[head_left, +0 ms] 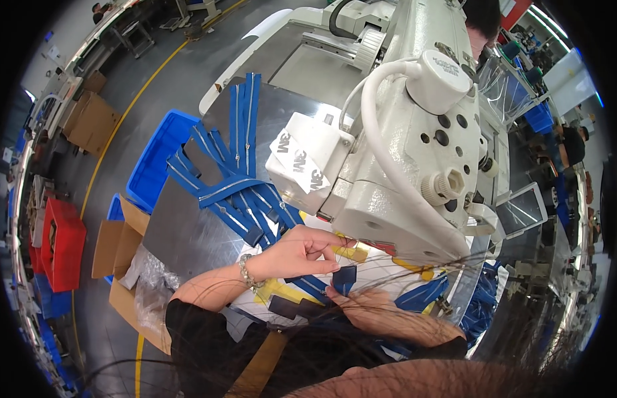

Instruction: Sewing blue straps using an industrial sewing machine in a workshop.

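Observation:
Below the head of a large off-white sewing machine (388, 199), my left hand (296, 253) reaches in, index finger stretched toward the work area. Its other fingers are partly curled; a gap shows between index and thumb, with nothing visible in it. My right hand (369, 308) is lower and to the right. Its thumb presses the dark blue fabric end of a zipper (345, 278); the fingers underneath are hidden. Blue zippers (239, 176) with pale teeth lie in a crossed pile on the metal table, left of the machine. Loose hair strands cross the view.
Left of the metal table (202, 242) stand a blue bin (159, 159), an open cardboard box (126, 232) with clear plastic, and a red crate (61, 245). More blue zippers (481, 305) heap at the right edge. A tablet-like screen (522, 209) stands beyond. Another person (573, 146) works far right.

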Motion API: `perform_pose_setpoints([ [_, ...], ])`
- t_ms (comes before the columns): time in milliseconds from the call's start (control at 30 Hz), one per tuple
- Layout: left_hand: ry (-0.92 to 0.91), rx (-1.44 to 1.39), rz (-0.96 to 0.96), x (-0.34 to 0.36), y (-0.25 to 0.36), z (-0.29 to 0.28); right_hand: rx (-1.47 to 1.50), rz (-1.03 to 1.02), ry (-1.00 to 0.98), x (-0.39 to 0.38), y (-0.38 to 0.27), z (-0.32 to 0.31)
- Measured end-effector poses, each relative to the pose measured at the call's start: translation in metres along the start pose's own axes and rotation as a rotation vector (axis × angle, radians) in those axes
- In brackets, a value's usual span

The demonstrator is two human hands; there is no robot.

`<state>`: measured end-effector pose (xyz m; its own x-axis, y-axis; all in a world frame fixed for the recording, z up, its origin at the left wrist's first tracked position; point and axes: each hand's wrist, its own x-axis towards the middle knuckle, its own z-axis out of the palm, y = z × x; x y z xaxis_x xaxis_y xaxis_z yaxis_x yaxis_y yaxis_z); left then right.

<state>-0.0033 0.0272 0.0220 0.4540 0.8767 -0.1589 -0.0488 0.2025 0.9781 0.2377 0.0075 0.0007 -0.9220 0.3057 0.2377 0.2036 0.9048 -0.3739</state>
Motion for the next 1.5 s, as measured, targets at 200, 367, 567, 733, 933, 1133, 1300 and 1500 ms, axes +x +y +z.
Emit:
perform_pose_setpoints([
  [200,-0.014,-0.192,-0.007,0.003,-0.004,0.001,-0.048,-0.01,0.013,0.001,0.001,0.001],
  [367,-0.042,-0.332,0.002,0.004,-0.011,-0.002,-0.045,-0.024,-0.013,0.001,0.001,-0.001],
  [567,0.0,-0.291,-0.074,0.005,-0.015,-0.001,-0.089,-0.046,0.013,0.004,0.002,-0.005],
  [733,0.021,-0.222,-0.132,0.004,-0.016,-0.001,-0.119,-0.086,0.096,0.007,0.002,-0.008],
  [933,0.021,-0.21,-0.084,0.005,-0.019,0.0,-0.138,-0.096,0.093,0.008,0.002,-0.009],
  [1133,0.018,-0.313,-0.051,0.007,-0.016,0.004,-0.172,-0.105,0.128,0.008,0.002,-0.006],
  [1300,-0.029,-0.089,-0.147,0.005,-0.007,0.003,-0.187,-0.103,0.103,0.006,0.002,-0.006],
  [1500,-0.004,0.005,-0.152,0.006,-0.005,0.003,-0.18,-0.045,0.039,0.007,-0.001,-0.005],
])
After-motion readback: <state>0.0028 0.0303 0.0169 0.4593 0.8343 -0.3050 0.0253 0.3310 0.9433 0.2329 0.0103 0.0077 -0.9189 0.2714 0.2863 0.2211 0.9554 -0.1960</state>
